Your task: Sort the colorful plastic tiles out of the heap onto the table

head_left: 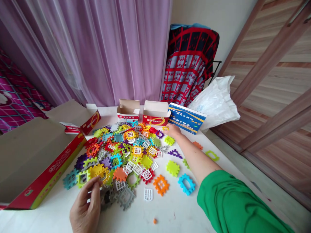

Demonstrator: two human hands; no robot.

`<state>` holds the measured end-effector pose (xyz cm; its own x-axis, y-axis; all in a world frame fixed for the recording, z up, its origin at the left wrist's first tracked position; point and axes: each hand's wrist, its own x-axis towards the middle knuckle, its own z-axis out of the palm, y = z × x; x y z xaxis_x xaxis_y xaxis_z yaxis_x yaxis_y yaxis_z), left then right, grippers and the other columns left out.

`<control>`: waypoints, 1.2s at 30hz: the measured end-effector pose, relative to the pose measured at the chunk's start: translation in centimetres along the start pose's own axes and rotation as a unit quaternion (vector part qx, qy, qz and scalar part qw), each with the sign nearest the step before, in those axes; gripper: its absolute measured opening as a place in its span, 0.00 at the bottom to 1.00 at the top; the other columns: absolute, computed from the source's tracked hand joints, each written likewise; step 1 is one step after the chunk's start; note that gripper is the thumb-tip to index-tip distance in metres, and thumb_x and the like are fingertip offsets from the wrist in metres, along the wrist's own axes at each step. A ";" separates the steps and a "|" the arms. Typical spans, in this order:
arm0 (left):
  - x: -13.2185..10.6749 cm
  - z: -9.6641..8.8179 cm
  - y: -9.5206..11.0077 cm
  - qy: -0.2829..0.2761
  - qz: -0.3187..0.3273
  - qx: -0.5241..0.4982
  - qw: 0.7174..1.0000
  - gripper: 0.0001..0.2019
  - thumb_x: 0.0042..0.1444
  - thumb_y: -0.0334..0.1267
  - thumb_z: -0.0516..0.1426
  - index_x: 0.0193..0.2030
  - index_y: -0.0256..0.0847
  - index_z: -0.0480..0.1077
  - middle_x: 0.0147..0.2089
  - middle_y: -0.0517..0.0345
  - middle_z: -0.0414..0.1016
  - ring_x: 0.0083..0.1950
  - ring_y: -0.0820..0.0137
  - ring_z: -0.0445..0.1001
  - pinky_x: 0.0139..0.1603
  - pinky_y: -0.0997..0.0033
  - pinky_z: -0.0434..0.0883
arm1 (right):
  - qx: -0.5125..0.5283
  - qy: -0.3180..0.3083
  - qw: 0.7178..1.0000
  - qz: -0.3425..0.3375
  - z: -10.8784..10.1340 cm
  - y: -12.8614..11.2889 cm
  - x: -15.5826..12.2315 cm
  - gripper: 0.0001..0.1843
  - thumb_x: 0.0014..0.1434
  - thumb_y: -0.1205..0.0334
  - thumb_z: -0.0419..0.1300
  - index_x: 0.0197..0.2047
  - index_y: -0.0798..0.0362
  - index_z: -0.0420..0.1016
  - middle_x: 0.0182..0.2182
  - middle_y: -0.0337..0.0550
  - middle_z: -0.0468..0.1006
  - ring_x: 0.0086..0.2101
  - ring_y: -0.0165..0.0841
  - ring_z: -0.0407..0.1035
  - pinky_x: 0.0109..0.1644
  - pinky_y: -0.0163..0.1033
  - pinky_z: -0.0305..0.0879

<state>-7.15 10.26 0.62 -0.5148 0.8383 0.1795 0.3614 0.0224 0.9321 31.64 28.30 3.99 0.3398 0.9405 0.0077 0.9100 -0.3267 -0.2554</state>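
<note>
My left hand (85, 205) is at the near left edge of a heap of interlocking plastic building pieces, its fingers curled together. A little white shows between the fingers, but I cannot make out what it is. My right hand (173, 130) reaches across to the far side of the heap, by the small boxes, and its fingertips are closed on a small yellow building piece (165, 128). White lattice window pieces (146, 174) lie on top of the heap. Nearer to me are an orange window block (161, 185), a blue ring-shaped block (186, 184) and a white window piece (148, 194).
A large open red box (60, 165) stands at the left, with another open box (93, 123) behind it. Two small red boxes (128, 116) and a blue box (187, 118) line the back. A white plastic bag (216, 100) is at the right. An orange bit (155, 221) lies in front.
</note>
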 end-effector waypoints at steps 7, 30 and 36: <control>-0.1 -0.2 -0.2 -0.002 0.010 0.032 0.999 0.21 0.46 0.56 0.58 0.40 0.43 0.77 0.32 0.57 0.81 0.25 0.71 0.73 0.23 0.75 0.70 | -0.034 -0.050 0.998 -0.031 -0.2 1.3 0.9 0.16 0.58 0.48 0.60 0.45 0.44 0.82 0.48 0.43 0.81 0.46 0.39 0.75 0.44 0.36 0.67; -0.2 -0.1 -0.1 -0.005 0.023 0.046 0.999 0.19 0.50 0.54 0.58 0.41 0.43 0.77 0.35 0.56 0.82 0.34 0.67 0.78 0.32 0.73 0.72 | -0.078 -0.047 0.991 -0.093 -2.0 4.6 -3.4 0.19 0.60 0.46 0.58 0.50 0.45 0.76 0.55 0.44 0.75 0.56 0.41 0.67 0.59 0.42 0.60; -0.1 -0.1 -0.1 -0.001 0.043 0.049 0.998 0.19 0.50 0.54 0.57 0.40 0.42 0.77 0.35 0.55 0.82 0.35 0.66 0.78 0.34 0.71 0.73 | -0.103 -0.060 0.990 -0.070 -1.1 2.0 -5.6 0.24 0.56 0.46 0.61 0.51 0.49 0.73 0.48 0.50 0.79 0.50 0.45 0.71 0.54 0.46 0.61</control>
<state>-7.22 10.07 0.55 -0.4774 0.8400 0.2579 0.4794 0.0031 0.8776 31.84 22.27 4.46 0.1883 0.9781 -0.0887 0.9794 -0.1937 -0.0572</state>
